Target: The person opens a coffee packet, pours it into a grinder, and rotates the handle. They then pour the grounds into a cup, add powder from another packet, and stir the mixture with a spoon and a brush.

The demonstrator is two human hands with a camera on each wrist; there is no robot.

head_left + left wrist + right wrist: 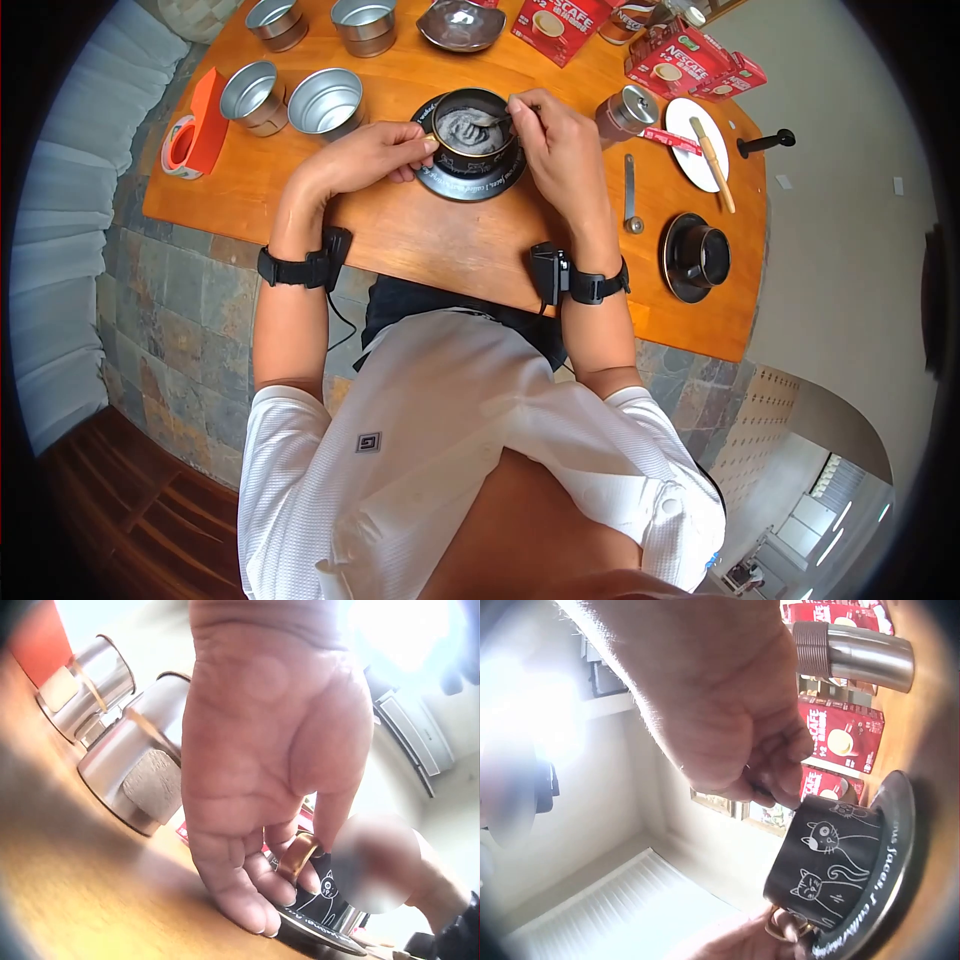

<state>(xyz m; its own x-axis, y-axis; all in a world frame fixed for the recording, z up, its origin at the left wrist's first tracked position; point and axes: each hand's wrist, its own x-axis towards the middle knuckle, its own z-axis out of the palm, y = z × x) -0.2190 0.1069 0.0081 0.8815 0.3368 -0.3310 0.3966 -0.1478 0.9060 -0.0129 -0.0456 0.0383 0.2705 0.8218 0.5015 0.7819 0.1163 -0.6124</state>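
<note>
A black cup (478, 166) with white cat drawings stands on a black saucer (470, 190) bearing white lettering. Pale, greyish-white contents (465, 128) show inside the cup. My left hand (375, 158) pinches the cup's gold handle (298, 855) between thumb and fingers. On the opposite side, my right hand (562, 150) grips a spoon (488, 122) whose bowl dips into the contents. From the right wrist, my right fingers appear right above the rim of the cup (825, 859), with most of the spoon hidden behind them.
Several metal tins (327, 100) stand left, beside an orange tape dispenser (207, 110). Behind are a dark bowl (462, 28) and red Nescafe boxes (558, 30). Rightward are a metal tumbler (625, 115), a white plate (684, 165) under a brush, a measuring spoon (630, 190) and another black cup (712, 255).
</note>
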